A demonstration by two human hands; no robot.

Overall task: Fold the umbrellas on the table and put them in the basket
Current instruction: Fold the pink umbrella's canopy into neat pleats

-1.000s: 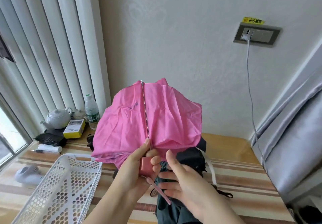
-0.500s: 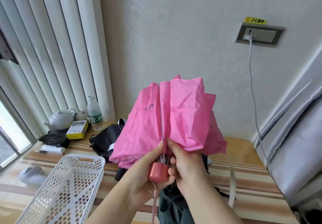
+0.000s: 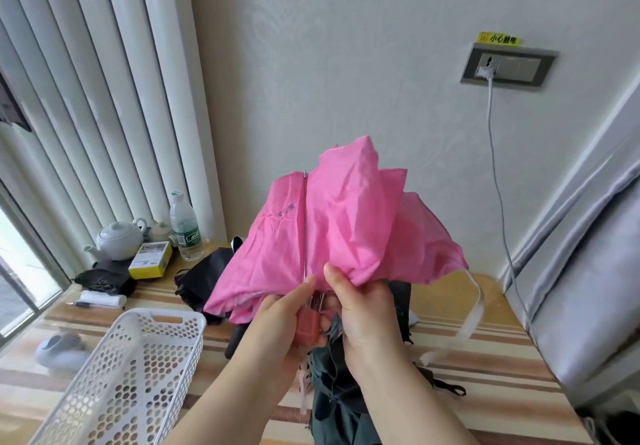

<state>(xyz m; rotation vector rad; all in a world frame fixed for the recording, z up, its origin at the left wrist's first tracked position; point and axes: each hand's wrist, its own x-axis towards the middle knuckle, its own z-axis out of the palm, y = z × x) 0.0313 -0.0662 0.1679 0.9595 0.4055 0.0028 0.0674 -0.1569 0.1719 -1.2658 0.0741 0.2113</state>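
A pink umbrella (image 3: 349,226) is held upright above the table, its canopy collapsed and bunched. My left hand (image 3: 280,327) grips its pink handle from the left. My right hand (image 3: 363,309) pinches the canopy's lower edge just right of the shaft. A dark grey-green umbrella (image 3: 339,406) lies on the table below my hands. A black umbrella (image 3: 204,278) lies behind the pink one at the left. The white perforated basket (image 3: 114,385) stands at the lower left, with nothing visible inside.
The striped table (image 3: 485,365) stands in a corner. A white teapot (image 3: 119,238), a yellow box (image 3: 150,259), a water bottle (image 3: 185,228) and a black pouch (image 3: 104,283) crowd its far left. A white cable (image 3: 498,181) hangs from a wall socket. Grey curtain fabric (image 3: 588,271) borders the right.
The pink canopy has collapsed from half spread to bunched. My right hand rose from below the handle to pinch the fabric. The black umbrella behind has come into sight.
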